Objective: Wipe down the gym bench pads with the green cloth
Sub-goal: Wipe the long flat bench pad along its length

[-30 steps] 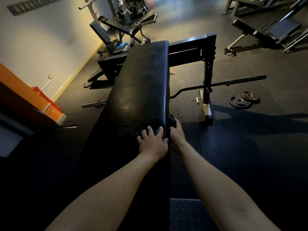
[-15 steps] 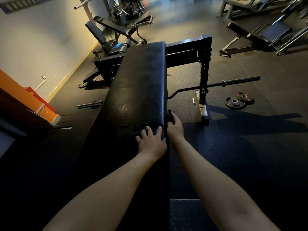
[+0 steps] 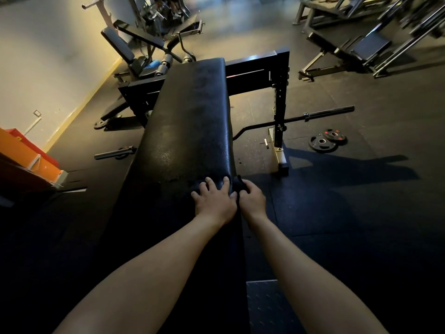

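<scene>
A long black bench pad (image 3: 190, 131) runs away from me down the middle of the head view. My left hand (image 3: 214, 201) lies on top of the pad near its right edge, fingers spread and pressing down. My right hand (image 3: 251, 201) sits just over that right edge with its fingers curled round a bunched cloth (image 3: 238, 182). The cloth looks dark in this dim light, and most of it is hidden by my hands.
A black rack frame (image 3: 280, 97) stands at the bench's far right. A barbell (image 3: 320, 114) and two weight plates (image 3: 326, 141) lie on the floor to the right. Another bench machine (image 3: 134, 56) is at the far left, and an orange box (image 3: 26, 153) at the left edge.
Both hands stay at the same spot on the pad's right edge. Only the view has shifted slightly.
</scene>
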